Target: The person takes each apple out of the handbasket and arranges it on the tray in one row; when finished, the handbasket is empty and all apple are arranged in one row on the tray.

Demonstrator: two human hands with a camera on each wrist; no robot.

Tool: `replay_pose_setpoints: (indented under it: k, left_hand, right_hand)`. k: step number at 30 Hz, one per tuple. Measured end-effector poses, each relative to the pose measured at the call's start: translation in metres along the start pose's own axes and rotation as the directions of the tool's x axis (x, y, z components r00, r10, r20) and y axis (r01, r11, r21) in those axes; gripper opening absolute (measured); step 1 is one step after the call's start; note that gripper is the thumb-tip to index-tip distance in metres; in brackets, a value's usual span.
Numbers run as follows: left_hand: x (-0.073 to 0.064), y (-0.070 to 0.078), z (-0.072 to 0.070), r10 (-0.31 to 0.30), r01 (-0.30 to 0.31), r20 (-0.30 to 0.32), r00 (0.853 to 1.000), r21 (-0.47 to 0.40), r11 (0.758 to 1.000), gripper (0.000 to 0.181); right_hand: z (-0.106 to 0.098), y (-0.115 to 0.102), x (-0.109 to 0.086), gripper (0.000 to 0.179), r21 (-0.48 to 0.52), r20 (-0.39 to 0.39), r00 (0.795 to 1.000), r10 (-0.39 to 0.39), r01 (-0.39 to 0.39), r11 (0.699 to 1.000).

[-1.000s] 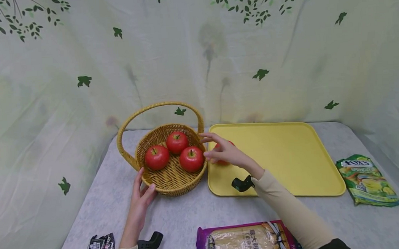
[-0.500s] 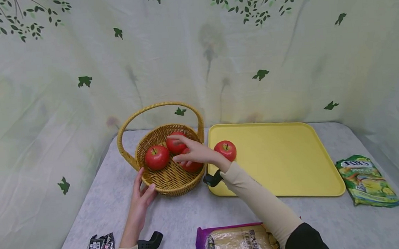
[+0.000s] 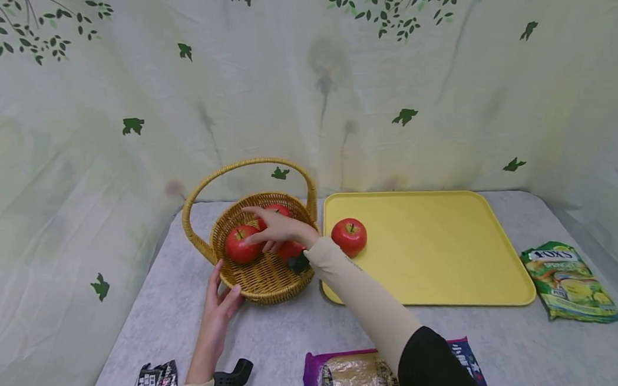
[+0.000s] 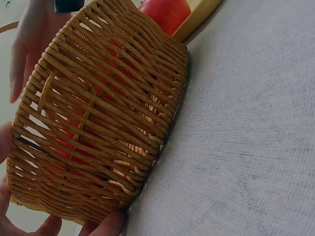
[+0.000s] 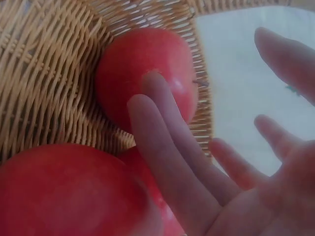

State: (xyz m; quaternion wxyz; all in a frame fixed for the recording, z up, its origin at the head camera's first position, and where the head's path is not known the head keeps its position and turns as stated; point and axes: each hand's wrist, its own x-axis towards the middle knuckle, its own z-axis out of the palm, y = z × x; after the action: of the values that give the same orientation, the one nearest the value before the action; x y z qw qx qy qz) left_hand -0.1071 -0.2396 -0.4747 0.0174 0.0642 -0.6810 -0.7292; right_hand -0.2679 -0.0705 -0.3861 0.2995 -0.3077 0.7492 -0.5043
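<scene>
A round wicker basket (image 3: 261, 287) with a tall handle stands left of centre. Inside lie three red apples: one at the left (image 3: 240, 251), one at the back, one at the right partly hidden by my wrist. My left hand (image 3: 217, 319) holds the basket's front left side, thumb and fingertips at its wall in the left wrist view. Over the apples, my right hand (image 3: 281, 226) hovers with fingers spread, holding nothing. In the right wrist view its fingers pass in front of an apple (image 5: 147, 54); contact is unclear. Another apple (image 3: 349, 238) sits on the yellow tray (image 3: 429, 250).
A green FOX'S candy bag (image 3: 570, 283) lies right of the tray. At the front edge is a purple-ended noodle-like package (image 3: 352, 376), partly covered by my right arm. A small black wrapped packet (image 3: 155, 384) lies front left. A leaf-patterned curtain hangs behind.
My right hand has moved left from the apple on the tray to above the apples in the basket, uncovering the tray's apple. The left hand stays on the basket.
</scene>
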Motion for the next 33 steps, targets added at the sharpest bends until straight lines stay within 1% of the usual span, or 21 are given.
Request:
replay_pose_setpoints:
  k: [4, 7, 9, 13, 19, 23, 27, 29, 33]
  left_hand:
    - [0.001, -0.002, 0.0, 0.009, -0.009, -0.002, 1.0, -0.007, 1.0, 0.065]
    - [0.0, -0.002, 0.0, 0.01, -0.01, 0.0, 1.0, -0.012, 1.0, 0.065]
    - [0.0, -0.002, 0.0, 0.008, -0.008, 0.002, 1.0, -0.009, 1.0, 0.065]
    - [-0.001, -0.001, 0.0, 0.007, -0.007, 0.002, 1.0, -0.001, 1.0, 0.065]
    - [-0.001, 0.0, -0.001, 0.009, -0.009, -0.001, 1.0, 0.01, 1.0, 0.065]
    - [-0.001, -0.001, -0.001, 0.017, -0.017, -0.002, 1.0, 0.002, 1.0, 0.065]
    - [0.0, -0.003, -0.001, 0.021, -0.021, -0.003, 1.0, -0.019, 1.0, 0.066]
    - [-0.001, -0.004, -0.001, 0.019, -0.019, -0.004, 1.0, -0.024, 1.0, 0.066]
    - [0.0, -0.004, -0.001, 0.018, -0.018, -0.005, 1.0, -0.028, 0.999, 0.066]
  right_hand:
    - [0.004, 0.003, 0.011, 0.077, 0.013, 0.006, 0.999, 0.054, -0.054, 0.998]
    - [0.008, 0.006, 0.018, 0.077, 0.005, 0.013, 0.997, 0.073, -0.073, 0.997]
    - [0.01, 0.008, 0.021, 0.077, -0.008, 0.014, 0.997, 0.077, -0.077, 0.997]
    - [0.014, 0.009, 0.027, 0.076, -0.057, -0.006, 0.996, 0.094, -0.094, 0.994]
    - [0.02, 0.008, 0.03, 0.077, -0.152, -0.037, 0.994, 0.106, -0.111, 0.982]
    - [0.026, 0.008, 0.031, 0.077, -0.156, -0.051, 0.991, 0.125, -0.131, 0.979]
    - [0.031, 0.011, 0.032, 0.078, -0.151, -0.049, 0.986, 0.162, -0.168, 0.974]
    - [0.034, 0.012, 0.033, 0.078, -0.164, -0.052, 0.983, 0.178, -0.184, 0.969]
    - [0.037, 0.013, 0.034, 0.076, -0.177, -0.052, 0.983, 0.174, -0.181, 0.967]
